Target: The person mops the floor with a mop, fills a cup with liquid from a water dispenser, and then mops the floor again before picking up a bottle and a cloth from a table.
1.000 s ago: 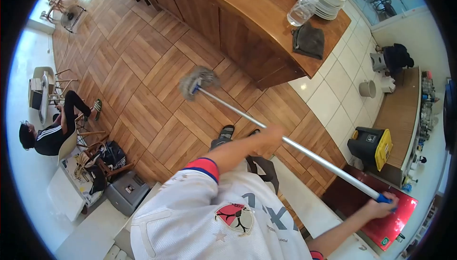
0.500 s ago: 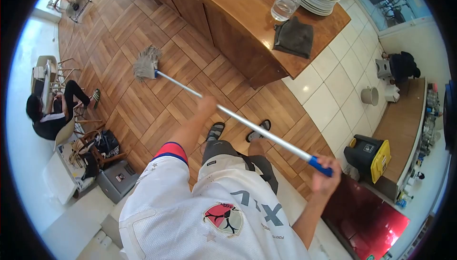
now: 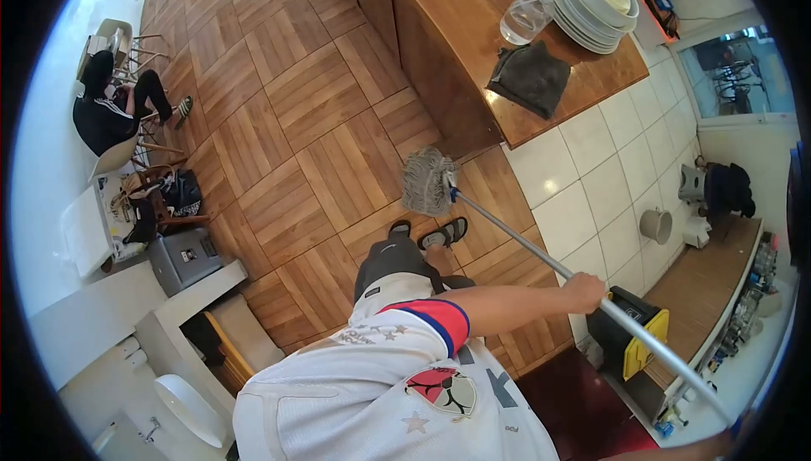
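The grey string mop head (image 3: 429, 182) rests on the wood-patterned floor by the counter's corner, just ahead of the feet. From its blue joint a silver mop pole (image 3: 515, 237) slopes down to the right. My left hand (image 3: 585, 293) is wrapped round the pole, with the arm stretched across the body. At the lower right edge my right hand (image 3: 737, 437) is at the pole's blue end, dim and partly cut off, with its fingers closed round it.
A wooden counter (image 3: 456, 56) carries stacked plates (image 3: 591, 13), a clear jug (image 3: 524, 18) and a dark cloth (image 3: 530, 79). A seated person (image 3: 106, 123) is at the left. A black-and-yellow bin (image 3: 625, 334) and a bucket (image 3: 655, 225) stand right.
The mop head has moved right and nearer to the feet. Both hands have shifted right and down with the pole, and the view has turned. The feet are closer together.
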The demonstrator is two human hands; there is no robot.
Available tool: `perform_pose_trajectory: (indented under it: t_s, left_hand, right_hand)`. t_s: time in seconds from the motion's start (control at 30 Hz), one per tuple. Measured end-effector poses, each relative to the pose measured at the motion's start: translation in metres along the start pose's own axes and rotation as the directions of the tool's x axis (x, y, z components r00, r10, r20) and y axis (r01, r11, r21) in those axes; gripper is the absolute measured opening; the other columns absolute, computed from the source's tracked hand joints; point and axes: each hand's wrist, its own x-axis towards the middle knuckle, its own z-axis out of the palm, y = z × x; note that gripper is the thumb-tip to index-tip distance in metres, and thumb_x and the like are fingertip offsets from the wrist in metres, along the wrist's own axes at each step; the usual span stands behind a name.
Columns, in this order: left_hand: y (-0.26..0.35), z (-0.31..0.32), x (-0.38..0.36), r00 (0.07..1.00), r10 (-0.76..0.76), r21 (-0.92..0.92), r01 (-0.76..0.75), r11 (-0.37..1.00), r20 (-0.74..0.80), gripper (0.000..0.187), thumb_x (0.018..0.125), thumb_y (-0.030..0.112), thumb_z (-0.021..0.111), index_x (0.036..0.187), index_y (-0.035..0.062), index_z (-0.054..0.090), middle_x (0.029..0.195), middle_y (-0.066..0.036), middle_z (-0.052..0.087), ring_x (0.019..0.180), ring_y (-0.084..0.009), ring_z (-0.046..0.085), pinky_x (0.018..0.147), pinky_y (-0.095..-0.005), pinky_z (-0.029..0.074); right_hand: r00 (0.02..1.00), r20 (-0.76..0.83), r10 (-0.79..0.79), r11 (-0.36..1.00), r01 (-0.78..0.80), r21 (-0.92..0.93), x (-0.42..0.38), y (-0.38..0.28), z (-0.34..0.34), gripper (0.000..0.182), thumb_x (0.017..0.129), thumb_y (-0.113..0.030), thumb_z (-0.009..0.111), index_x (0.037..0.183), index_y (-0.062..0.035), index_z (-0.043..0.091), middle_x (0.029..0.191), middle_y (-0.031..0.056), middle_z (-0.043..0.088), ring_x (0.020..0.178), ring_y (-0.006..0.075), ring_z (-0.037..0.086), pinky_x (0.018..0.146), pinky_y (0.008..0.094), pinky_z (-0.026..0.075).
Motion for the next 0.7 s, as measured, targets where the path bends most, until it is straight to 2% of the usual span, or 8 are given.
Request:
perform_pose_trajectory:
  t_s: [0.07, 0.2, 0.3, 0.33, 0.43, 0.47, 0.6, 0.7]
  left_hand:
    - [-0.009, 0.000, -0.004, 0.991, -0.057, -0.050, 0.051, 0.997, -0.120, 0.013, 0.063, 0.012, 0.060, 0.070, 0.0011, 0.063, 0.072, -0.017, 0.062, 0.073, -0.0328, 0.062, 0.064, -0.0408, 0.050]
    - [-0.064, -0.054, -0.040, 0.953, -0.224, -0.004, 0.228, 0.974, -0.203, 0.012, 0.066, 0.013, 0.061, 0.072, 0.0024, 0.061, 0.076, -0.017, 0.063, 0.073, -0.0329, 0.062, 0.063, -0.0426, 0.049]
    - [-0.160, -0.074, -0.107, 0.880, -0.339, 0.067, 0.381, 0.922, -0.333, 0.018, 0.069, 0.021, 0.063, 0.072, 0.0032, 0.062, 0.079, -0.017, 0.063, 0.076, -0.0335, 0.061, 0.065, -0.0438, 0.049]
    - [-0.192, -0.095, -0.143, 0.900, -0.331, 0.150, 0.383, 0.912, -0.282, 0.019, 0.068, 0.021, 0.064, 0.074, 0.0032, 0.064, 0.079, -0.017, 0.063, 0.077, -0.0338, 0.060, 0.068, -0.0444, 0.048]
    - [-0.286, -0.130, -0.276, 0.638, -0.551, 0.071, 0.686, 0.724, -0.538, 0.024, 0.065, 0.025, 0.067, 0.080, 0.0061, 0.065, 0.085, -0.018, 0.062, 0.085, -0.0346, 0.058, 0.072, -0.0450, 0.046]
    - [-0.271, -0.159, -0.326, 0.490, -0.632, -0.059, 0.761, 0.646, -0.600, 0.027, 0.065, 0.027, 0.069, 0.083, 0.0078, 0.064, 0.088, -0.017, 0.061, 0.088, -0.0339, 0.057, 0.076, -0.0439, 0.045]
    - [-0.322, -0.174, -0.455, 0.087, -0.792, -0.171, 0.957, 0.236, -0.605, 0.029, 0.074, 0.018, 0.060, 0.102, 0.0112, 0.057, 0.111, -0.020, 0.052, 0.098, -0.0360, 0.054, 0.081, -0.0459, 0.044]
    - [-0.313, -0.165, -0.451, -0.095, -0.821, -0.251, 0.966, 0.061, -0.563, 0.028, 0.078, 0.018, 0.056, 0.106, 0.0114, 0.056, 0.117, -0.022, 0.048, 0.102, -0.0376, 0.051, 0.082, -0.0460, 0.043]
  right_hand:
    - [0.981, 0.048, -0.187, 0.947, 0.193, -0.256, 0.042, 0.054, -0.015, 0.025, 0.078, -0.007, 0.045, 0.056, -0.0136, 0.036, 0.053, 0.0016, 0.032, 0.049, 0.0103, 0.031, 0.054, 0.0323, 0.034]
    - [0.532, 0.780, 0.329, 0.319, -0.840, 0.439, 0.094, 0.158, -0.009, 0.021, 0.078, -0.010, 0.045, 0.060, -0.0103, 0.035, 0.058, 0.0039, 0.031, 0.050, 0.0110, 0.033, 0.049, 0.0232, 0.031]
    - [0.734, 0.597, 0.326, 0.537, -0.663, 0.522, -0.064, 0.150, 0.119, 0.022, 0.073, -0.015, 0.053, 0.060, -0.0125, 0.036, 0.058, -0.0012, 0.033, 0.050, 0.0082, 0.034, 0.047, 0.0217, 0.028]
    - [0.553, 0.778, 0.298, 0.412, -0.810, 0.418, -0.110, 0.139, 0.155, 0.022, 0.073, -0.017, 0.055, 0.060, -0.0129, 0.038, 0.058, -0.0017, 0.036, 0.050, 0.0078, 0.036, 0.047, 0.0217, 0.031]
    - [0.453, 0.622, 0.638, 0.298, -0.891, 0.344, -0.278, 0.096, 0.235, 0.019, 0.078, -0.020, 0.048, 0.062, -0.0113, 0.044, 0.059, 0.0032, 0.044, 0.056, 0.0142, 0.046, 0.055, 0.0275, 0.044]
    - [0.501, 0.700, 0.509, 0.486, -0.839, 0.246, -0.333, 0.076, 0.252, 0.018, 0.080, -0.021, 0.047, 0.066, -0.0095, 0.047, 0.063, 0.0058, 0.049, 0.062, 0.0190, 0.051, 0.062, 0.0338, 0.048]
    - [-0.114, 0.969, 0.221, 0.047, -0.991, -0.127, -0.455, -0.011, 0.278, 0.010, 0.081, -0.006, 0.058, 0.082, -0.0052, 0.048, 0.084, 0.0124, 0.058, 0.100, 0.0293, 0.053, 0.089, 0.0442, 0.040]
    - [-0.209, 0.972, 0.106, 0.081, -0.973, -0.218, -0.481, 0.007, 0.279, 0.008, 0.083, -0.005, 0.056, 0.082, -0.0037, 0.048, 0.087, 0.0125, 0.058, 0.102, 0.0293, 0.052, 0.091, 0.0438, 0.037]
